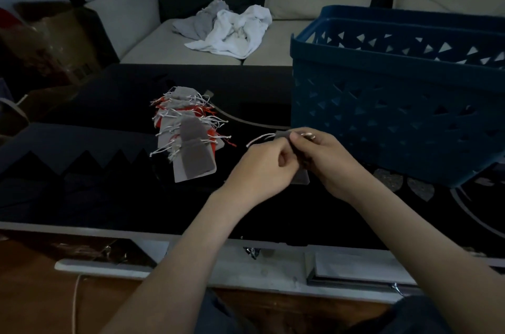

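A small grey drawstring pouch (300, 176) is held between both hands above the dark table. My left hand (262, 167) grips its left side with curled fingers, and a white cord (259, 139) trails out to the left. My right hand (325, 159) pinches the pouch's top edge, with another cord end showing by its fingertips. Most of the pouch is hidden behind the hands. A pile of several grey and red drawstring pouches (188, 134) lies on the table to the left of my hands.
A large blue plastic basket (396, 104) with triangular cut-outs stands on the table just right of my hands. White and grey cloths (229, 27) lie crumpled on the sofa behind. A cardboard box (52, 44) sits far left. The table's white front edge (246, 273) runs below my forearms.
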Available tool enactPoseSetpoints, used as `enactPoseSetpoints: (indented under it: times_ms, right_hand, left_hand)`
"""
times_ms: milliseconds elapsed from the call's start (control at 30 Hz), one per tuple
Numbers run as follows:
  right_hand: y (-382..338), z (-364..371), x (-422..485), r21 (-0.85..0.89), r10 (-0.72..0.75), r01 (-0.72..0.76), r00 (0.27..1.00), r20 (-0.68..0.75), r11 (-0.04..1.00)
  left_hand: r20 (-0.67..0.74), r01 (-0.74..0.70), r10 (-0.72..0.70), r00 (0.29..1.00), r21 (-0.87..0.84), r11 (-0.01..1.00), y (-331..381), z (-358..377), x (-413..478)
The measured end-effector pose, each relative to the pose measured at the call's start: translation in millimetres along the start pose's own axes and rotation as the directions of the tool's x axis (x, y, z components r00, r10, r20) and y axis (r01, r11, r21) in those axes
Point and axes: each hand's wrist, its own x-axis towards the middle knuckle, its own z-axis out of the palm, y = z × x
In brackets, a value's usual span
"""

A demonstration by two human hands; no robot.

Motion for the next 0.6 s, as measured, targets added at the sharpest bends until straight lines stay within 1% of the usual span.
enactPoseSetpoints:
  times_ms: [67, 100, 133, 200, 233, 300, 333, 367, 467, 533, 600]
  right_hand:
    - [2.3, -3.4, 1.3, 0.004, 0.009, -0.009, 1.0, -0.026, 1.0]
    - [3.6, -5.6, 2.3, 0.018, 0.016, -0.016, 0.999, -0.03, 1.0]
    - [3.6, -7.3, 2.4, 0.037, 0.025, -0.024, 0.999, -0.028, 0.999]
    - [3.4, -9.3, 2.3, 0.062, 0.038, -0.037, 0.999, -0.013, 0.997]
    - [3.6, -9.9, 2.3, 0.064, 0.044, -0.044, 0.999, 0.001, 0.997]
    - [4.7, -10.2, 2.7, 0.061, 0.044, -0.046, 0.998, 0.043, 0.997]
    - [5.3, -9.7, 2.4, 0.052, 0.039, -0.043, 0.997, 0.062, 0.998]
    - [6.1, -9.0, 1.9, 0.032, 0.032, -0.034, 0.997, 0.075, 0.999]
    - [7.1, -6.8, -0.2, -0.02, 0.004, -0.002, 0.996, 0.087, 1.0]
    - [7.7, -6.5, -0.7, -0.019, -0.016, 0.018, 0.997, 0.079, 1.0]
    - [7.6, -7.4, -0.3, -0.041, -0.025, 0.028, 0.997, 0.071, 0.999]
  left_hand:
    - [-0.057, 0.117, -0.119, 0.991, -0.022, 0.993, -2.7, -3.9, 3.4]
    - [-0.057, 0.2, -0.201, 0.978, -0.018, 0.98, -3.2, -6.2, 5.3]
    - [-0.026, 0.287, -0.288, 0.957, -0.018, 0.958, -3.8, -8.4, 6.9]
    - [0.081, 0.451, -0.447, 0.891, -0.051, 0.891, -5.5, -10.0, 9.0]
    - [0.138, 0.518, -0.503, 0.853, -0.1, 0.85, -5.3, -10.5, 9.3]
    - [0.231, 0.608, -0.563, 0.794, -0.251, 0.754, -3.3, -11.2, 9.8]
    - [0.262, 0.626, -0.568, 0.78, -0.323, 0.71, -1.0, -12.0, 9.5]
    - [0.277, 0.624, -0.56, 0.781, -0.399, 0.672, 1.5, -12.6, 9.1]
    - [0.232, 0.531, -0.517, 0.824, -0.634, 0.562, 3.6, -11.7, 10.3]
    - [0.178, 0.462, -0.506, 0.844, -0.72, 0.517, 2.4, -9.8, 10.2]
    - [0.137, 0.425, -0.512, 0.848, -0.754, 0.502, 0.0, -9.1, 9.9]
